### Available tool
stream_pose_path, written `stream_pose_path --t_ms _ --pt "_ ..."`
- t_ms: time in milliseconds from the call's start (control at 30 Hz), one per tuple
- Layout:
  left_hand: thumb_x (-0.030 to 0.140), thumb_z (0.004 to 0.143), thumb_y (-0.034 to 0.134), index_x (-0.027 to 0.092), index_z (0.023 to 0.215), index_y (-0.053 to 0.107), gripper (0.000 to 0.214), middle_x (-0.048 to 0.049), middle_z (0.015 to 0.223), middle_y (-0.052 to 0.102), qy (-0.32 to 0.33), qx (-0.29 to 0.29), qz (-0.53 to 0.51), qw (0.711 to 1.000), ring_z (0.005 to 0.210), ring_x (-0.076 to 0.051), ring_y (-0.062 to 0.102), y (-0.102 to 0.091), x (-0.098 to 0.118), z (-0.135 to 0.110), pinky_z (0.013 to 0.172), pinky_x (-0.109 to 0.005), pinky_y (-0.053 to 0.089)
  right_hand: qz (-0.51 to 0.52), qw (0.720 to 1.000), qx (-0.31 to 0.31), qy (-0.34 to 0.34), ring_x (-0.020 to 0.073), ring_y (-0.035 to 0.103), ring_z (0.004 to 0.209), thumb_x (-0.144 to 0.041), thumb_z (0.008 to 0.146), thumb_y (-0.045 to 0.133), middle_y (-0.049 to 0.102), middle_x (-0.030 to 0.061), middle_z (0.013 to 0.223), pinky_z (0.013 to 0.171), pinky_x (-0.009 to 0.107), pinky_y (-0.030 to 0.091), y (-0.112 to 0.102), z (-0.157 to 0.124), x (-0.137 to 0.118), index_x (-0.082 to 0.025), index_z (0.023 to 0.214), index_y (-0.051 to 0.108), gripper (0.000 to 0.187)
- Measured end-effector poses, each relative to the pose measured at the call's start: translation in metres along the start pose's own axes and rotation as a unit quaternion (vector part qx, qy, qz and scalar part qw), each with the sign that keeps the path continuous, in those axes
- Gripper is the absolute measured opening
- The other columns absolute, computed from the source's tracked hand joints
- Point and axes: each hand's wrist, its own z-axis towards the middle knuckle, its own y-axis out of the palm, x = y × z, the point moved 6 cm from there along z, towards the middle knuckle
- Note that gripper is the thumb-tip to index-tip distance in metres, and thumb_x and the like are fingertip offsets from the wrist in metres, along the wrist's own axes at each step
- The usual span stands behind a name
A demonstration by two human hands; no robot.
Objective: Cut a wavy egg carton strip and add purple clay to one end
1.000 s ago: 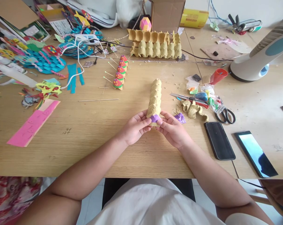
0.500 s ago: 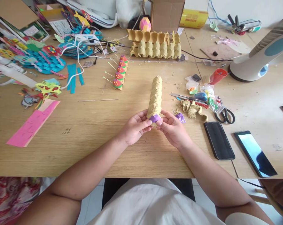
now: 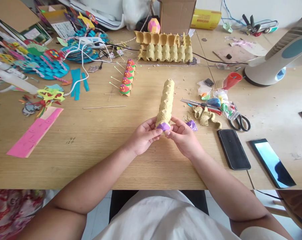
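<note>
A beige egg carton strip points away from me, its near end pinched between both hands. Purple clay covers part of that near end. On the left side, my left hand is closed, its thumb against the clay's lower edge. My right hand grips the opposite side the same way. Just beyond my right fingers lies a purple packet. Further back on the table stands a painted egg carton caterpillar in red, green and purple, with thin pins sticking out.
Right of the strip lie a utility knife, torn carton scraps, black-handled scissors and two phones. More egg carton stands at the back. A thin stick and pink paper lie to the left.
The far end of the carton strip has tipped slightly up and to the right. Both hands keep their hold on its near end, thumbs at the purple clay.
</note>
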Motion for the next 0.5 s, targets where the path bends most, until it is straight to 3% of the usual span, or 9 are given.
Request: stream_pose_path --t_ms 233,500 --pt "0.020 0.074 0.089 0.026 0.127 0.073 0.055 -0.0005 0.102 0.074 0.013 0.012 0.005 1.000 0.076 -0.006 0.061 -0.0038 0.0011 0.0020 0.060 -0.015 0.045 0.043 0.999 -0.018 0.028 0.0110 0.064 0.077 -0.030 0.074 0.092 0.071 -0.0029 0.087 0.079 0.027 0.055 -0.0001 0.0000 0.0048 -0.026 0.126 0.067 0.057" --pt "0.017 0.072 0.088 0.025 0.125 0.074 0.055 -0.0014 0.103 0.072 0.007 -0.006 -0.014 1.000 0.080 -0.007 0.061 0.0042 0.0033 -0.0002 0.064 -0.016 0.047 0.038 0.999 -0.005 0.017 0.0103 0.061 0.069 -0.029 0.073 0.093 0.068 -0.0059 0.077 0.074 0.027 0.053 -0.0017 -0.0001 0.0014 -0.025 0.126 0.066 0.060"
